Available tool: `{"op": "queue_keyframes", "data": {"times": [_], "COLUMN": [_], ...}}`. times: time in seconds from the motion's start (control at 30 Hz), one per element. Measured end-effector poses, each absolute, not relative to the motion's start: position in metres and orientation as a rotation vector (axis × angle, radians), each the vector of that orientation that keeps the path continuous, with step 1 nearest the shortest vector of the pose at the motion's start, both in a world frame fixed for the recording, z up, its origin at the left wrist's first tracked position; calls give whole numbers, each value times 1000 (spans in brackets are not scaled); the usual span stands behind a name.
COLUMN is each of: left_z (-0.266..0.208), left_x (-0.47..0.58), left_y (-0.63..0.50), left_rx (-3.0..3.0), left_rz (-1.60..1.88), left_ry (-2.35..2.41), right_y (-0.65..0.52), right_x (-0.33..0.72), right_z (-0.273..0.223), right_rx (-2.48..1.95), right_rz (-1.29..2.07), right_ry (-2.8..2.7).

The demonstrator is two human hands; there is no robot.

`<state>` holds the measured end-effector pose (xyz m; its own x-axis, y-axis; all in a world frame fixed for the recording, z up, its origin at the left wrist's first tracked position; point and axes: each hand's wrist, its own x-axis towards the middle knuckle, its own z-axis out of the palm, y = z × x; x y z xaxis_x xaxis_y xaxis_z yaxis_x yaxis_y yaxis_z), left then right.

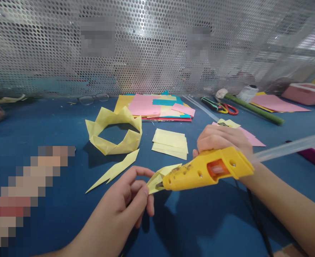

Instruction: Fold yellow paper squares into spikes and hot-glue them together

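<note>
Pale-yellow folded paper (157,177) is pinched in the left hand (129,198), thumb against fingers, at the nozzle (160,185) of a yellow plastic glue gun (188,175) gripped by the right hand (223,138), fingers curled.

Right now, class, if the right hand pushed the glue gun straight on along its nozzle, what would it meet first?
Most likely the folded yellow paper: the nozzle of the glue gun in the right hand points into it, with the left hand just beyond. Whether the tip touches is unclear.
</note>
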<state>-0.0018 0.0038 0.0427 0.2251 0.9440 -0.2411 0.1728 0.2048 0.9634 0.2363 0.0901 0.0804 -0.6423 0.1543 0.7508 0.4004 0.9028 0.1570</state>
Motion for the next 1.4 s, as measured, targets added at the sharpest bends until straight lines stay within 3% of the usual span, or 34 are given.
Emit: {"op": "queue_keyframes", "data": {"times": [1.4], "left_z": [43], "left_x": [1], "left_y": [2], "left_rx": [1235], "left_rz": [762], "left_ry": [1227], "right_y": [86], "right_x": [242], "right_z": [79], "right_rx": [-431], "right_rz": [-638], "right_ry": [-2214]}}
